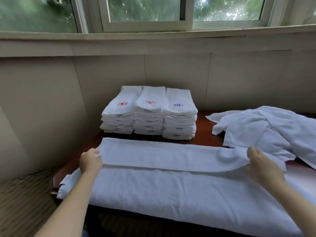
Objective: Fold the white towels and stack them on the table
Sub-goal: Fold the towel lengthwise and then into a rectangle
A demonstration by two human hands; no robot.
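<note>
A long white towel [171, 185] lies across the front of the dark wooden table [203, 124], its far strip folded over toward me. My left hand [90, 162] pinches the left end of that folded strip. My right hand [261, 164] grips the strip's right end, which is lifted slightly off the layer below. Behind the towel stand three stacks of folded white towels [148, 113], the tops embroidered with red and purple marks.
A loose heap of unfolded white towels [266, 130] covers the table's right side. Beige wall panels [51, 103] close in the left and back, with a window [145, 12] above. Patterned carpet [24, 199] shows at the lower left.
</note>
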